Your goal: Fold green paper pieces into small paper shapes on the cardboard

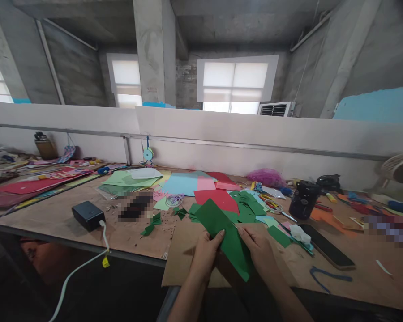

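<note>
A long strip of dark green paper [232, 243] slants between my hands above the table's front edge. My left hand [206, 250] is closed on its left side, thumb lying on top of the sheet. At the opposite edge, my right hand [258, 246] pinches the paper between thumb and fingers; whether anything small is also in that pinch I cannot make out. Beneath both hands lies a sheet of brown cardboard [177, 264] that juts over the edge. Cut green pieces [250, 208] are heaped just beyond the strip, beside red paper [213, 199].
On the left stand a black box-shaped device [88, 214] and its white cable [74, 273], which hangs off the table. To the right are a phone [329, 248], a dark cup [303, 200] and crumpled tissue [300, 234]. Light blue paper [179, 183] lies at the back.
</note>
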`<state>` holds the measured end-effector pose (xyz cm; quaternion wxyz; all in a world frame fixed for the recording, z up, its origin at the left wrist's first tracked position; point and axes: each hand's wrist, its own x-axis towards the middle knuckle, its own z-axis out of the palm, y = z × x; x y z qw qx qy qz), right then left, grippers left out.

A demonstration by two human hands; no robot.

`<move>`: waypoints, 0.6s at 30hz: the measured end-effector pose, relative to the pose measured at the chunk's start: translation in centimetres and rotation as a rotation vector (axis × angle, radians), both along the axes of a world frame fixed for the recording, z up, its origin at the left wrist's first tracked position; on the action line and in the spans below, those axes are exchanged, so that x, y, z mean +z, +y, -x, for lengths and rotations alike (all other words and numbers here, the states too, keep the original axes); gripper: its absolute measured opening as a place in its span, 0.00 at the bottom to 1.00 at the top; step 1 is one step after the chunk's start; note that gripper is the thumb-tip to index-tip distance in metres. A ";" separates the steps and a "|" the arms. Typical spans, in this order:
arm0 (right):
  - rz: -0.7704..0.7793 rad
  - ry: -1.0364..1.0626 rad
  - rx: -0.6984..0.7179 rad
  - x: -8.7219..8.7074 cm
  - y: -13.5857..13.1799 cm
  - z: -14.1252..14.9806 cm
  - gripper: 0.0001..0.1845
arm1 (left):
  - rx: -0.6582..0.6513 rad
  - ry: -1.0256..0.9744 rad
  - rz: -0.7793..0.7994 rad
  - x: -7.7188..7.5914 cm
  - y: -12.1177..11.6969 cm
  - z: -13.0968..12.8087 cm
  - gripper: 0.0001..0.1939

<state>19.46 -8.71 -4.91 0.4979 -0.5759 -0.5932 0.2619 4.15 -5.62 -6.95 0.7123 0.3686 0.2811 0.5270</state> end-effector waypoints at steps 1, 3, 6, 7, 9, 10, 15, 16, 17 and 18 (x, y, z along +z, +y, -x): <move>-0.008 0.009 0.008 0.0 0.0 0.0 0.25 | -0.002 0.005 -0.001 0.0 0.0 0.0 0.23; -0.016 0.021 0.021 0.1 0.1 0.1 0.25 | 0.001 0.020 0.002 -0.1 0.0 -0.1 0.23; -0.013 0.031 0.024 0.1 0.2 0.1 0.25 | 0.008 0.017 0.013 -0.1 0.0 -0.1 0.22; -0.010 0.033 0.020 0.0 0.2 0.1 0.25 | 0.006 0.007 0.012 0.0 0.0 -0.1 0.22; -0.010 0.039 0.019 0.0 0.3 0.1 0.25 | -0.006 -0.006 -0.004 0.2 -0.1 -0.1 0.21; -0.012 0.043 0.022 0.0 0.3 0.1 0.25 | -0.009 -0.005 -0.013 0.2 -0.2 -0.1 0.21; -0.004 0.072 0.043 0.0 0.4 0.0 0.26 | -0.017 -0.016 -0.038 0.3 -0.2 -0.1 0.21; 0.001 0.074 0.051 0.0 0.4 0.0 0.26 | -0.023 -0.021 -0.041 0.2 -0.2 -0.1 0.21; 0.003 0.073 0.058 0.0 0.4 -0.1 0.26 | -0.027 -0.022 -0.039 0.2 -0.2 -0.1 0.21; 0.003 0.072 0.063 0.1 0.4 -0.1 0.26 | -0.024 -0.015 -0.032 0.2 -0.2 -0.2 0.21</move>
